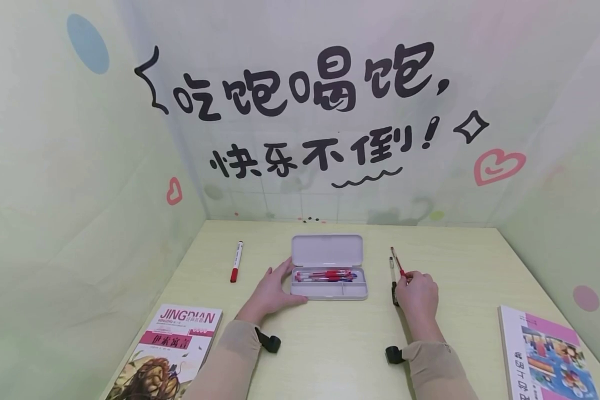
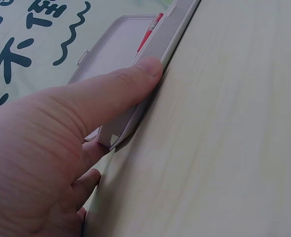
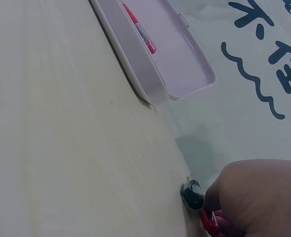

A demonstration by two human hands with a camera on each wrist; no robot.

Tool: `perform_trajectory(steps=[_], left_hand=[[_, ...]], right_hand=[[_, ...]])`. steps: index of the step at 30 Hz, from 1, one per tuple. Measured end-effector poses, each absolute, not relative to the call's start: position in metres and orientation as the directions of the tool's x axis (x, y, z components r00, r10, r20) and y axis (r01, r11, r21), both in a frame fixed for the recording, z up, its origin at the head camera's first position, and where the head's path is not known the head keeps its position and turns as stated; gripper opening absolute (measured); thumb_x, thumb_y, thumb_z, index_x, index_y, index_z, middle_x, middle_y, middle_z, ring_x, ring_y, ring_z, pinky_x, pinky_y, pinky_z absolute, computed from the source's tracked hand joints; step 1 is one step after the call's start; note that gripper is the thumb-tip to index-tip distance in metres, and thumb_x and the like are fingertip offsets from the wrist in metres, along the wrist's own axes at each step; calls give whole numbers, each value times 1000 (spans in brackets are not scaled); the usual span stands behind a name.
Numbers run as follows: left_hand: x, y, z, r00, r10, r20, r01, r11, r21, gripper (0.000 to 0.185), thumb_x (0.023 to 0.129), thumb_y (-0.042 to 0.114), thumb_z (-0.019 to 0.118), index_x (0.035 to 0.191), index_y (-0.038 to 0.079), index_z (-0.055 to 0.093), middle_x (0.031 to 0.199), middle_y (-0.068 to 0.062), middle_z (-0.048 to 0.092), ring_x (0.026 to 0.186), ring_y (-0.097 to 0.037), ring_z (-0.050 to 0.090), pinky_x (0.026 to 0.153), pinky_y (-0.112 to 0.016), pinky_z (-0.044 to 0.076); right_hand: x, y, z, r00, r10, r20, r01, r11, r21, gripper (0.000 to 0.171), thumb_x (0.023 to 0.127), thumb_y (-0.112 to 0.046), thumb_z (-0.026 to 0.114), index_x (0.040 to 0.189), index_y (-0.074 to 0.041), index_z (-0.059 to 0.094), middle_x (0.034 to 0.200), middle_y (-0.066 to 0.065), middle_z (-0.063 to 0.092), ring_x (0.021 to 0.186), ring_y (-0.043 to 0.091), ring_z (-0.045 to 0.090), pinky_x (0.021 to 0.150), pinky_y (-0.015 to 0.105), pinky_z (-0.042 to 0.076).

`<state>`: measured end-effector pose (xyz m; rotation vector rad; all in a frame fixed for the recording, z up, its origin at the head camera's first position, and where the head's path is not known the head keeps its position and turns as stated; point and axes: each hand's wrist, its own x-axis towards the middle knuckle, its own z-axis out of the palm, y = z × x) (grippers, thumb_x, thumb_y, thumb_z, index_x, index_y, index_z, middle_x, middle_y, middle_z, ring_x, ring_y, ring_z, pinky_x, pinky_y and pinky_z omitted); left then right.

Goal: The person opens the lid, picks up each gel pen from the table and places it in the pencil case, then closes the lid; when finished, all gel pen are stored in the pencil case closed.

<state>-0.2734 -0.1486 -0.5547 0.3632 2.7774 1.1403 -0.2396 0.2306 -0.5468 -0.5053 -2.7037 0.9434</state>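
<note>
Left hand [image 1: 272,291] steadying pencil case [image 1: 328,290], right hand [image 1: 418,297] pinching red pen [image 1: 398,262]

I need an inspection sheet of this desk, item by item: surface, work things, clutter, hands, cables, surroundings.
Surface: pale wooden desk.
Work things: open pencil case with red pens inside; red pen; black pen lying on the desk beside it.
Clutter: red marker; two books.
Hands: left hand rests against the case; right hand pinches the red pen.
Cables: nothing seen.
Surroundings: green walls with black lettering.
</note>
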Motion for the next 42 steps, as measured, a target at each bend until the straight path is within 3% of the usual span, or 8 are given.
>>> perform_trajectory(steps=[8, 13, 19, 28, 35, 42], left_hand=[[-273, -148, -555, -965, 262, -18, 173, 685, 708, 125, 75, 59, 98, 175, 36, 27, 176, 7, 46, 170, -35, 30, 144, -59, 9], [-273, -148, -554, -964, 265, -17, 177, 687, 705, 125, 75, 59, 98, 175, 37, 28, 177, 6, 44, 170, -34, 30, 144, -58, 9], [-275, -148, -550, -965, 263, -21, 175, 699, 693, 125, 76, 59, 98, 176, 36, 26, 178, 8, 42, 171, -33, 30, 144, -57, 9], [-276, -147, -547, -965, 261, -32, 166, 698, 697, 126, 75, 59, 98, 176, 33, 27, 178, 6, 41, 171, -37, 27, 144, -59, 11], [-277, -147, -549, -966, 256, -45, 154, 703, 694, 126, 76, 59, 98, 176, 36, 25, 178, 8, 41, 172, -37, 25, 144, -58, 11], [-274, -148, -552, -966, 252, -47, 148, 696, 703, 125, 76, 58, 98, 176, 35, 27, 178, 5, 42, 171, -43, 23, 142, -64, 14]], right_hand=[[-240, 230, -546, -899, 420, 125, 245, 719, -650, 36, 104, -16, 53, 120, 11, 72, 119, 34, 63, 113, 55, 58, 88, 62, 52], [-242, 227, -543, -890, 430, 153, 234, 717, -656, 35, 107, -19, 54, 121, 6, 73, 118, 29, 64, 110, 50, 55, 82, 55, 48], [-247, 212, -529, -886, 389, 252, 145, 749, -646, 31, 107, -17, 58, 125, 2, 74, 120, 25, 67, 109, 47, 54, 86, 55, 46], [-255, 183, -521, -910, 213, 357, -40, 810, -585, 23, 106, -15, 65, 122, -4, 77, 122, 23, 70, 115, 49, 57, 98, 59, 48], [-260, 157, -519, -939, 58, 338, -127, 858, -498, 22, 107, -19, 67, 123, -10, 79, 124, 18, 71, 118, 45, 57, 105, 62, 49], [-267, 133, -518, -941, -81, 329, -203, 913, -353, 17, 106, -19, 69, 118, -15, 80, 122, 11, 72, 115, 39, 58, 96, 56, 54]])
